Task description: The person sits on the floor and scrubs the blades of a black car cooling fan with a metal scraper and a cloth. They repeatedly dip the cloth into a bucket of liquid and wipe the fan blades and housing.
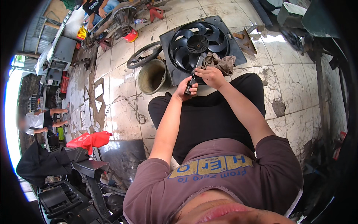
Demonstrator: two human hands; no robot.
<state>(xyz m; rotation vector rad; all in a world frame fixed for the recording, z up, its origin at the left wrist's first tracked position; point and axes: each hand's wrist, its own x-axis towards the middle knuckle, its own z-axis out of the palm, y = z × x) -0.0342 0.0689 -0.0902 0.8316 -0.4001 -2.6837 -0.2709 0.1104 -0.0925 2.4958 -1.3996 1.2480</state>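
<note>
From my remote post I catch a black ring (135, 62) on the tiled floor (121, 82), an open bucket (152, 80) right beside it, and here's the left hand (184, 89), fingers curled round a slim dark part (192, 80) that sits between the hands, in front of the black fan (197, 44)! Now the right hand (212, 77), pinching that same part with its fingertips, and just beyond it a crumpled brown cloth (222, 64) drapes over the fan's near edge.
</note>
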